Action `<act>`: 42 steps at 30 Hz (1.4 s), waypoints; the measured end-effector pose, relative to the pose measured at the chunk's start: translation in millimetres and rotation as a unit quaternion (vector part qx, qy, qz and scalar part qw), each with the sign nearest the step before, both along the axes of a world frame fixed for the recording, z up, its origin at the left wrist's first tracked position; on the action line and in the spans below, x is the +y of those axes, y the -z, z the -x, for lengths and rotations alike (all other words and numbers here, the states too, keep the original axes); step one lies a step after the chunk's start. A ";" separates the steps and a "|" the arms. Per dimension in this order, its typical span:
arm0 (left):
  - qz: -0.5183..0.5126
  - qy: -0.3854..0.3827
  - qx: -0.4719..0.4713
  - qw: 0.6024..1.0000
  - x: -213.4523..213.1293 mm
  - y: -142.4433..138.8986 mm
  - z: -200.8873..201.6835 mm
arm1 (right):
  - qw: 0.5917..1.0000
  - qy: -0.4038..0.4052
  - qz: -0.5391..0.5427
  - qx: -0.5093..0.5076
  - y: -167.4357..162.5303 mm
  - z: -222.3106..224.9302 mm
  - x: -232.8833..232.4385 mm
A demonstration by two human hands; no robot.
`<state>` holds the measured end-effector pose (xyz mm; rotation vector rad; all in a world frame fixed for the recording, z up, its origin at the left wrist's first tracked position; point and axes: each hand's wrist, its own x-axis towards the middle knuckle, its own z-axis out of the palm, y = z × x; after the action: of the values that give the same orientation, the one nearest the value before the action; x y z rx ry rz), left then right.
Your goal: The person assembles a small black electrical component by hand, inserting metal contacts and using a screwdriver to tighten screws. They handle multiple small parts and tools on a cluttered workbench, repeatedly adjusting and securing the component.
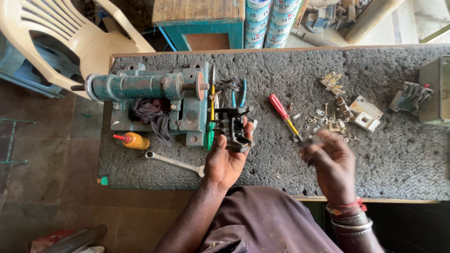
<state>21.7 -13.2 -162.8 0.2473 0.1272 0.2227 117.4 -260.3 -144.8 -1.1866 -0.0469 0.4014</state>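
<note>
Because the teal bench vise sits bolted at the left of the grey surface, the orange bottle and the spanner lie close before it, within easy reach. The left hand is curled around a black switch block, lifting it just off the surface for a clear look. The red-handled screwdriver lies beside. The right hand, blurred, looks pinched on something small; what, one cannot tell.
</note>
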 end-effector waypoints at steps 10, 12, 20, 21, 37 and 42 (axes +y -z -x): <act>-0.024 0.078 0.001 0.997 2.2 -14.9 0.2 | 0.984 -0.115 0.133 -0.011 9.1 4.5 9.9; -0.016 0.081 -0.015 0.996 2.7 -16.4 2.5 | 0.985 -0.116 0.130 -0.009 13.1 5.2 12.8; 0.080 0.032 -0.029 0.996 -4.3 -13.5 -2.7 | 0.986 -0.133 0.061 -0.081 17.4 6.8 30.0; 0.071 0.012 -0.008 0.997 -6.1 -13.2 -5.7 | 0.989 -0.103 0.036 -0.098 15.4 5.2 34.5; -0.143 0.047 0.103 0.983 -8.1 -13.5 -3.7 | 0.975 -0.027 -0.101 -0.194 -26.3 2.0 62.9; -0.125 0.103 0.145 0.976 -15.7 -12.0 -6.5 | 0.977 0.009 -0.042 -0.207 -30.7 -6.0 67.7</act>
<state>28.2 -29.0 -150.9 0.5405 0.3619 -0.0062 123.4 -192.6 -114.1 -1.1698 -0.4109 0.1287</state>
